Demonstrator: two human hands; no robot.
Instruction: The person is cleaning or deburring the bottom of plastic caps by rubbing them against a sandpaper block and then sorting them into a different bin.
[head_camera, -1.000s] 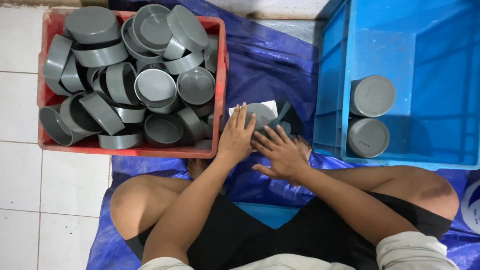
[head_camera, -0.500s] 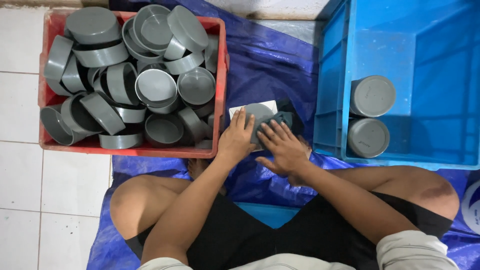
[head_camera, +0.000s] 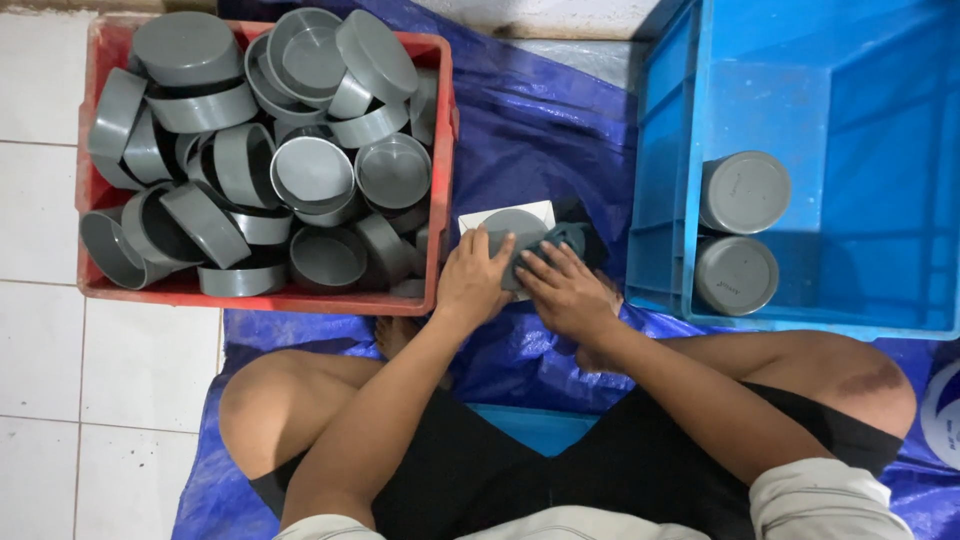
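**Grey cap held flat between two hands over the blue sheet**

While the person sits cross-legged on the floor, the head view shows both hands meeting on one grey cap (head_camera: 512, 228), which lies on a white card (head_camera: 478, 217) on the blue sheet (head_camera: 540, 130), between the red crate (head_camera: 440, 180) and the blue crate (head_camera: 660, 200). The left hand (head_camera: 472, 282) lies with its fingers spread over the left part of the cap and presses it down. The right hand (head_camera: 565, 292) holds a dark cloth (head_camera: 568, 238) against the right edge of the cap, its grip closed around the cloth.

I judge the cap to be hard plastic: light, stiff and not fragile, but smooth, so it may slip under a flat palm. The rim seems the best place to take hold, with fingers on opposite sides of the round wall.

Its flat closed face points up toward the camera, so its axis stands upright. It is round and low and has no real long axis along the floor.

The red crate is full of similar grey caps (head_camera: 312, 172), lying in all directions. Two finished caps (head_camera: 745, 192) stand in the blue crate, closed face up, just beside each other.
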